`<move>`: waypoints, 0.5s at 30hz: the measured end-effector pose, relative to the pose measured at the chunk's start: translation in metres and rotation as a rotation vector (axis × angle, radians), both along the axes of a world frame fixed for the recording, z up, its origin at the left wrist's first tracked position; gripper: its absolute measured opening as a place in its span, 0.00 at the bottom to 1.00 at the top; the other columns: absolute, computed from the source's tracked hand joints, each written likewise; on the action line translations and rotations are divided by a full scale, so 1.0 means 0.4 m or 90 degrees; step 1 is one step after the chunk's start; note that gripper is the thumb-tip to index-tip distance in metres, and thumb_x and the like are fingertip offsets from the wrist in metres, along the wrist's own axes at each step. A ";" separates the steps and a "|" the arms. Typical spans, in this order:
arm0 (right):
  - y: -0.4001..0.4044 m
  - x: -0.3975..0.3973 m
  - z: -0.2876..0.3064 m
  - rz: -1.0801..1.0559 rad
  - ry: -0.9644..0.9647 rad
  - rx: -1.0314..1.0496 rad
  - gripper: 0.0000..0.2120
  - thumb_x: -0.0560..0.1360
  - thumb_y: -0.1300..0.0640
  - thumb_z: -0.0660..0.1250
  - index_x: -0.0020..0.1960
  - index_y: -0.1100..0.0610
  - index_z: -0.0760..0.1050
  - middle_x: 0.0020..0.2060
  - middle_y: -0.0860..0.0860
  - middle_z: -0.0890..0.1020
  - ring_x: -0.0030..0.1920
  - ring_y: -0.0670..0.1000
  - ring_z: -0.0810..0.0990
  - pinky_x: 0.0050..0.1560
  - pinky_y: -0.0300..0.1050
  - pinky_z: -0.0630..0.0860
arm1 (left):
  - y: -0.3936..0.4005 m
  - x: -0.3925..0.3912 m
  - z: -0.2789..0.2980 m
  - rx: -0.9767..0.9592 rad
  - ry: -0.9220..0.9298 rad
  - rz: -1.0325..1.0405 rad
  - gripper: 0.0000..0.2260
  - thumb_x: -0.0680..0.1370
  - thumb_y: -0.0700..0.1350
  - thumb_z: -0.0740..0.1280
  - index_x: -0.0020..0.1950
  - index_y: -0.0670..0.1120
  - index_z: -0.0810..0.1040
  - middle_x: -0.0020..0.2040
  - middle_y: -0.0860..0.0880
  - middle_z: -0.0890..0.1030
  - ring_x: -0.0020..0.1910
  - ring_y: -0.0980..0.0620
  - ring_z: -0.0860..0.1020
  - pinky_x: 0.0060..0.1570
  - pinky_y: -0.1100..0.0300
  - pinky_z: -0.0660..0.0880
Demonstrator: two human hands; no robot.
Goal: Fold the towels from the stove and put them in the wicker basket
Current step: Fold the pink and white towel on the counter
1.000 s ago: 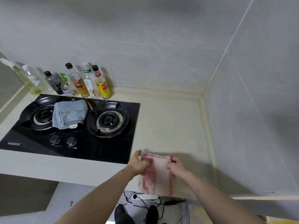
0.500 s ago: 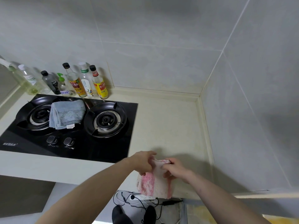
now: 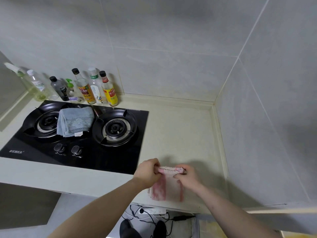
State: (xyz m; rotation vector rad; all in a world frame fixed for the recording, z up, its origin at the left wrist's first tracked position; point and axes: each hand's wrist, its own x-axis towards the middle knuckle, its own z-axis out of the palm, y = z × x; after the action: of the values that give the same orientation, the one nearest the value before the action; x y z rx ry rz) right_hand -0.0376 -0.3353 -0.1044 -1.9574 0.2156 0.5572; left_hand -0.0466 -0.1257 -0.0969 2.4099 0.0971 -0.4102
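Observation:
A pink and white towel [image 3: 169, 187] lies on the cream counter [image 3: 180, 134] near its front edge, right of the stove. My left hand [image 3: 148, 172] pinches the towel's far edge at the left corner, and my right hand [image 3: 187, 177] pinches the same edge at the right. That edge is lifted and curled over toward me. A blue striped towel [image 3: 75, 121] lies crumpled on the black gas stove [image 3: 109, 157], between its two burners. No wicker basket is in view.
Several bottles [image 3: 85, 88] stand in a row against the back wall behind the stove. Tiled walls close the counter at the back and right. Below the counter edge lie a power strip [image 3: 152, 211], cables and dark shoes on the floor.
Both hands have raised the pink towel's far edge off the counter and drawn it back toward me. The blue towel has not moved.

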 end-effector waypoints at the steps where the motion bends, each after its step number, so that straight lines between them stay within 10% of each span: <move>1: -0.008 -0.003 -0.005 0.019 -0.046 -0.028 0.16 0.70 0.68 0.71 0.43 0.46 0.82 0.37 0.49 0.86 0.36 0.46 0.83 0.40 0.48 0.83 | -0.001 -0.009 -0.007 -0.007 -0.028 -0.005 0.07 0.70 0.48 0.69 0.48 0.53 0.78 0.44 0.56 0.80 0.43 0.53 0.79 0.41 0.55 0.78; 15: -0.066 -0.123 -0.066 0.317 -0.240 -0.323 0.12 0.72 0.55 0.64 0.53 0.43 0.76 0.60 0.34 0.70 0.60 0.40 0.69 0.52 0.44 0.76 | 0.002 -0.162 -0.068 0.082 -0.042 -0.146 0.16 0.77 0.52 0.64 0.65 0.58 0.79 0.64 0.61 0.71 0.53 0.53 0.79 0.52 0.58 0.77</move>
State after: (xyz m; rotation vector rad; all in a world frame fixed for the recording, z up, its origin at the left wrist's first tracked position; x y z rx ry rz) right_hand -0.0870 -0.3615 -0.1307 -2.5881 -0.4198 0.4616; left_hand -0.1115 -0.1249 -0.1240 2.5693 -0.1894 -0.4403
